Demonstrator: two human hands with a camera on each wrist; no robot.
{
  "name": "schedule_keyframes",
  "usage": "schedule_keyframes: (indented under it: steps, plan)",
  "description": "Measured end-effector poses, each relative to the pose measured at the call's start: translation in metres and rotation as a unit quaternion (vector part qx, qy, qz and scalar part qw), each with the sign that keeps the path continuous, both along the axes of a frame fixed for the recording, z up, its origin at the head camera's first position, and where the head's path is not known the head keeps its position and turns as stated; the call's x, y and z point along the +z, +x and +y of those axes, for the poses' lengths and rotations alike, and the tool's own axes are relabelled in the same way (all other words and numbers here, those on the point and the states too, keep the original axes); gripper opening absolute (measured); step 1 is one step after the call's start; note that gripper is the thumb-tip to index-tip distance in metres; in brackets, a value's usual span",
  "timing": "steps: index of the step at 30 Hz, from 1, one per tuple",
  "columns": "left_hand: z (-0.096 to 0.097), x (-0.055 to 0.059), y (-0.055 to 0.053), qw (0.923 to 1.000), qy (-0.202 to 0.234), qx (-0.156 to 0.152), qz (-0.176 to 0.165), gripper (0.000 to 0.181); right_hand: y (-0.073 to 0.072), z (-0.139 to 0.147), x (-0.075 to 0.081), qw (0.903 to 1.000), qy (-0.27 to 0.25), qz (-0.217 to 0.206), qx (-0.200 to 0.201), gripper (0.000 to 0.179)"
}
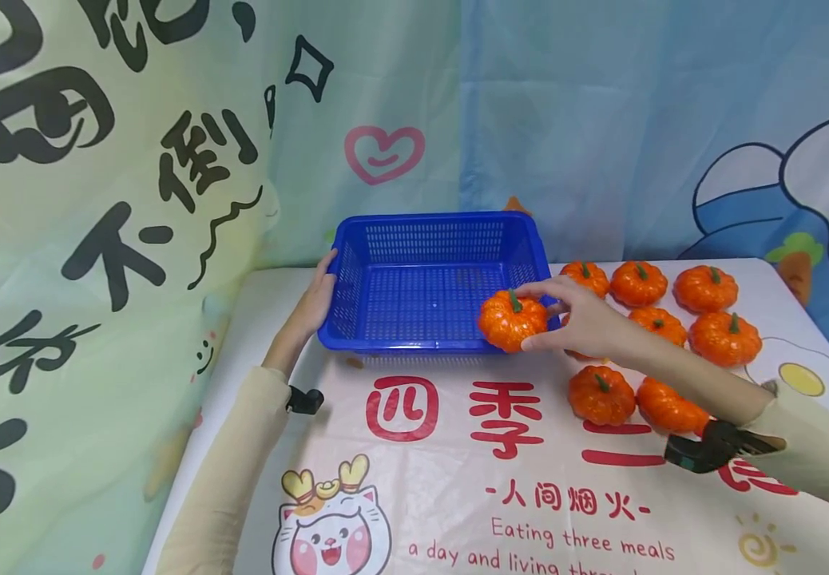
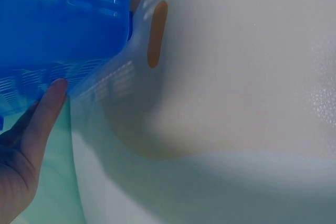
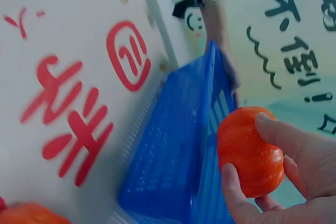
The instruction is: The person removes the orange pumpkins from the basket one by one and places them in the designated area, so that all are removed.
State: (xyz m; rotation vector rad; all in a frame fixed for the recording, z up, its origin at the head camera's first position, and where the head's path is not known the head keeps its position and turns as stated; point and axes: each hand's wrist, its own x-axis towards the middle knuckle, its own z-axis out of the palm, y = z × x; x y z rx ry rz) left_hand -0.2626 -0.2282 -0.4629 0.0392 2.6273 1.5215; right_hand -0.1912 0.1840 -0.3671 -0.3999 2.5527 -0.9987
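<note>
A blue plastic basket [image 1: 425,348] with slotted walls stands at the back of the table. My right hand [image 1: 576,315] grips a small orange pumpkin [image 1: 509,326] with a green stem, over the basket's front right corner. Thumb and fingers press on the sides of the pumpkin [image 3: 247,153] in the right wrist view. At the basket's left end, my left hand [image 1: 314,303] rests against the outer wall, fingertips near the rim. Seen from the left wrist, a straight finger [image 2: 50,108] touches the slotted wall of the basket [image 2: 63,30].
Several more orange pumpkins [image 1: 725,339] lie on the table to the right of the basket, two of them, including one pumpkin [image 1: 601,395], nearer the front. A printed cloth [image 1: 450,487] covers the table. Behind hangs a printed curtain [image 1: 558,120], with another stretch [image 1: 120,351] at the left.
</note>
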Motion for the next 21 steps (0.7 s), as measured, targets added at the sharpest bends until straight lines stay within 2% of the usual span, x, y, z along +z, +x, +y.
schedule_keyframes:
  steps: [5, 10, 14, 21]
  plan:
    - [0.000, 0.000, 0.000, 1.0000, -0.002, -0.003, 0.008, 0.055, 0.034, 0.013, 0.001, 0.9997, -0.022, -0.008, 0.006, 0.071]
    - [-0.001, -0.001, -0.001, 0.9999, 0.000, -0.007, 0.011, 0.054, 0.057, 0.022, 0.000, 0.9987, -0.044, -0.025, 0.008, 0.069]
    - [0.000, -0.001, -0.001, 1.0000, 0.002, -0.007, 0.007, 0.054, 0.066, 0.033, -0.004, 0.9983, -0.049, -0.032, 0.001, 0.068]
    - [0.000, -0.001, 0.001, 0.9999, 0.012, -0.007, 0.002, 0.054, 0.073, 0.054, -0.011, 0.9993, -0.005, -0.020, -0.030, 0.071]
